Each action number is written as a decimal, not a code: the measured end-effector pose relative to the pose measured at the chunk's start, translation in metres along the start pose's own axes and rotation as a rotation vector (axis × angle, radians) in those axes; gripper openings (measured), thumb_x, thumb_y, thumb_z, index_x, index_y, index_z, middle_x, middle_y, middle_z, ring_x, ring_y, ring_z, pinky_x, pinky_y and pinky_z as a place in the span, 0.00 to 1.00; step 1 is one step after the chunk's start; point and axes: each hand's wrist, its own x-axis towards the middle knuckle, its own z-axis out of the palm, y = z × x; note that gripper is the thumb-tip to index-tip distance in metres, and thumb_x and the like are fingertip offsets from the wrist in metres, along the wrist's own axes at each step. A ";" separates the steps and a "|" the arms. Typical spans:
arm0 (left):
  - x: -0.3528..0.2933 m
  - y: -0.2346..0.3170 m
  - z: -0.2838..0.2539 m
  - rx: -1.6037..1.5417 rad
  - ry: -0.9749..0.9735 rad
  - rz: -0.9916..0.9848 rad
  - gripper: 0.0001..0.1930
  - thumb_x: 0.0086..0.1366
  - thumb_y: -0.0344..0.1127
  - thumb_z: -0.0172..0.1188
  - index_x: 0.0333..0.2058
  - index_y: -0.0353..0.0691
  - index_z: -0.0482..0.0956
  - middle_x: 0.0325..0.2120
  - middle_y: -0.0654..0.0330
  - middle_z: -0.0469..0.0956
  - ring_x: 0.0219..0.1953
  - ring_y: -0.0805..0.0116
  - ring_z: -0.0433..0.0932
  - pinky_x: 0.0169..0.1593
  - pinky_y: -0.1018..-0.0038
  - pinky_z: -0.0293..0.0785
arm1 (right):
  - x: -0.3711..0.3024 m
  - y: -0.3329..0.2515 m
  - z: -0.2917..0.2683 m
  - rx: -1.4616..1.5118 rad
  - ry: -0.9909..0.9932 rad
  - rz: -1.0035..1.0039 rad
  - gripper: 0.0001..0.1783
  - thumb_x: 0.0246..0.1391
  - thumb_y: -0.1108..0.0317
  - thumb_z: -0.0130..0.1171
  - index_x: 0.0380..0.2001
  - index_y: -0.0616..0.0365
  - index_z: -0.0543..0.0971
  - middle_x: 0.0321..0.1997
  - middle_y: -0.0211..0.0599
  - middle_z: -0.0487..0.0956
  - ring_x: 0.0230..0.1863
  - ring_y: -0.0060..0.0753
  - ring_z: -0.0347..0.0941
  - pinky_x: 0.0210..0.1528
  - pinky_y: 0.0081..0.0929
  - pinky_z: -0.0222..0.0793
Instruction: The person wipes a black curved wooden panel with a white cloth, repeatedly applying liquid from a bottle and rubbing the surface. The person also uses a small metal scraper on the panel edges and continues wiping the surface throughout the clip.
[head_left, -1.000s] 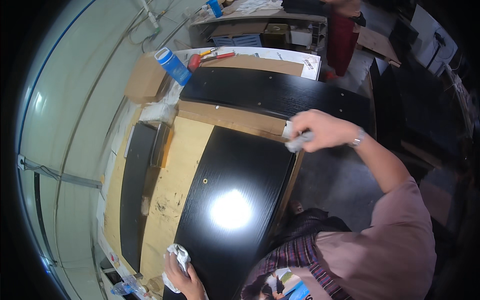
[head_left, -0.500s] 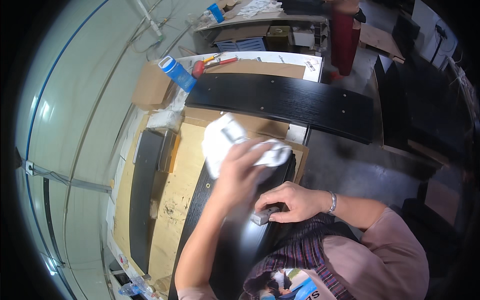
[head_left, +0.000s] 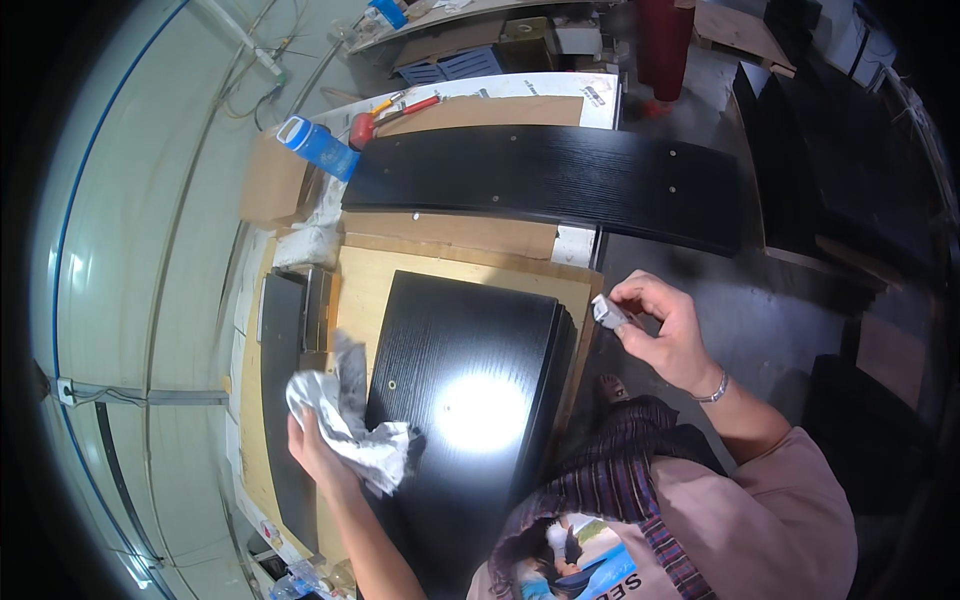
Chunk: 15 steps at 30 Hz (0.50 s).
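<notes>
My left hand (head_left: pixel 317 447) grips a crumpled white cloth (head_left: pixel 362 440) at the left edge of a stack of black wood-grain panels (head_left: pixel 450 330). Part of the cloth hangs over the panel edge, and some of its folds hide my fingertips. Past the panels' right side, my right hand (head_left: pixel 668 335) is raised, pinching a small grey block (head_left: pixel 607 313) between thumb and fingers. Bright light reflects off the top panel, where a small brass-coloured fitting (head_left: pixel 393 385) shows near the left edge.
Across the far end lies a long black panel (head_left: pixel 540 175) with several small fittings. Behind it are a blue bottle (head_left: pixel 325 150) and a red mallet (head_left: pixel 362 130). A narrow dark board (head_left: pixel 283 400) lies along the left side. A person in red trousers (head_left: pixel 662 50) stands far back.
My left hand has swept the cloth from the panels' far part toward me and to the left edge. My right hand has lifted the grey block off the panel and moved right.
</notes>
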 end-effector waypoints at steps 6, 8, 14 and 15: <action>-0.030 -0.032 -0.013 0.016 -0.072 -0.076 0.13 0.74 0.34 0.55 0.49 0.32 0.78 0.41 0.61 0.81 0.40 0.74 0.78 0.44 0.75 0.74 | -0.006 -0.001 0.013 -0.207 0.050 -0.102 0.14 0.45 0.81 0.62 0.38 0.64 0.79 0.35 0.34 0.76 0.35 0.27 0.73 0.39 0.24 0.70; -0.035 -0.033 -0.012 -0.002 -0.066 -0.035 0.13 0.74 0.35 0.55 0.50 0.32 0.78 0.41 0.61 0.80 0.40 0.74 0.78 0.45 0.75 0.74 | -0.001 -0.008 0.020 -0.357 0.088 -0.220 0.14 0.43 0.81 0.63 0.37 0.64 0.79 0.34 0.36 0.77 0.35 0.32 0.74 0.39 0.27 0.71; -0.035 -0.039 -0.014 0.056 -0.075 0.044 0.13 0.74 0.33 0.54 0.50 0.31 0.78 0.41 0.62 0.79 0.42 0.75 0.77 0.48 0.76 0.72 | 0.018 -0.002 0.034 -0.559 0.144 -0.451 0.16 0.38 0.80 0.66 0.35 0.63 0.80 0.34 0.41 0.78 0.36 0.45 0.76 0.39 0.36 0.73; -0.035 -0.040 -0.015 0.057 -0.087 0.051 0.13 0.74 0.33 0.54 0.50 0.31 0.78 0.41 0.61 0.79 0.42 0.75 0.77 0.48 0.76 0.72 | 0.020 0.003 0.035 -0.533 0.153 -0.400 0.15 0.39 0.79 0.66 0.35 0.62 0.80 0.35 0.41 0.78 0.37 0.46 0.76 0.39 0.37 0.73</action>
